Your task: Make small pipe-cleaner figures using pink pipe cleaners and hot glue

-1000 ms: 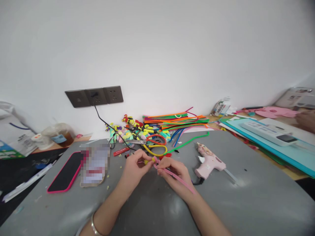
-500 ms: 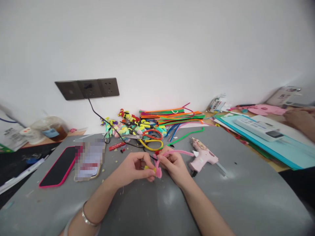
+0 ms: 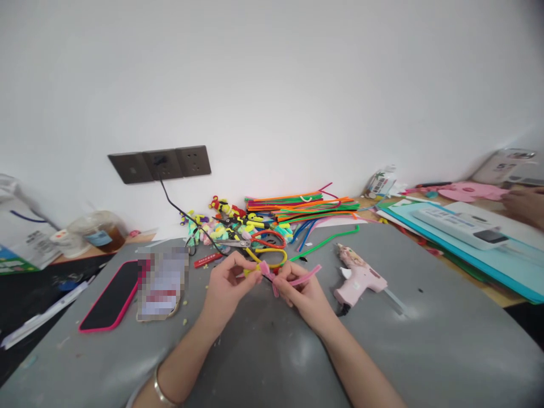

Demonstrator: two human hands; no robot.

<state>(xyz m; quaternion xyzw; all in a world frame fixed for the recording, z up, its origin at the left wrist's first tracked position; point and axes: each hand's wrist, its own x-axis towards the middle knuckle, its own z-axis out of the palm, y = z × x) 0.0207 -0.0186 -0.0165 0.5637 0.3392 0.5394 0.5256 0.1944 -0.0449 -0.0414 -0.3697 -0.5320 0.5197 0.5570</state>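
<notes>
My left hand [image 3: 227, 283] and my right hand [image 3: 300, 289] meet over the grey table [image 3: 263, 351], both pinched on a pink pipe cleaner [image 3: 304, 276]. Its free end sticks out to the right past my right thumb. At my left fingertips the cleaner is wound round a small yellow piece [image 3: 257, 269]. A yellow loop of pipe cleaner [image 3: 272, 258] lies just behind my fingers.
A pink glue gun [image 3: 359, 276] lies right of my hands. Behind are scissors [image 3: 250, 242], a pile of coloured pipe cleaners [image 3: 306, 207] and small figures. A pink phone [image 3: 110, 294] lies left. Another person's hand [image 3: 525, 203] rests at the far right by a white power strip [image 3: 459, 222].
My hands have kept twisting the pink pipe cleaner; its long free end swung from lower right, up and over, and now points right and looks shorter.
</notes>
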